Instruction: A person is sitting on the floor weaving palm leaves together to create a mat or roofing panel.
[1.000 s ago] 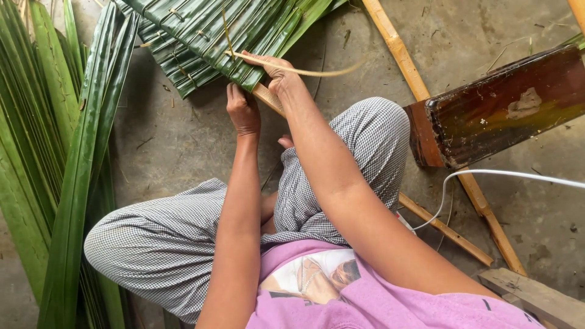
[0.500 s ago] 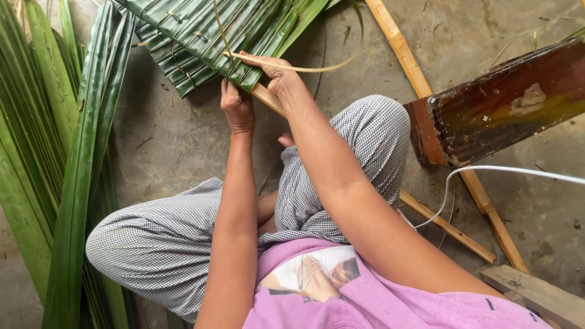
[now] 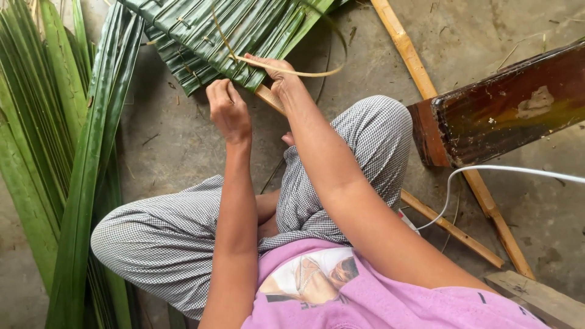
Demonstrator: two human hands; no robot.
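Item: stitched panel of folded green palm leaves [image 3: 225,33], lying on the concrete floor [image 3: 183,140] at the top of the view, its lower edge just ahead of the seated person's knees. Right hand [image 3: 277,76] — fingers closed in a pinch on a thin pale binding strip [image 3: 292,72], which arcs out to the right of the hand and curls back up over the panel; the hand rests against the panel's lower edge. Left hand [image 3: 228,109] — held just below the panel's edge, fingers curled inward; whether it grips anything cannot be told from this angle. A light wooden slat [image 3: 268,97] shows under the panel's edge between the two hands. Loose long palm fronds [image 3: 67,152] are heaped on the floor at the person's left. Bamboo poles [image 3: 405,49] run diagonally across the floor at right, one passing beneath a dark reddish-brown wooden plank [image 3: 506,103]. A white cable [image 3: 487,169] crosses below the plank. Person: grey checked trousers [image 3: 164,237], pink printed shirt [image 3: 378,304], seated cross-legged.
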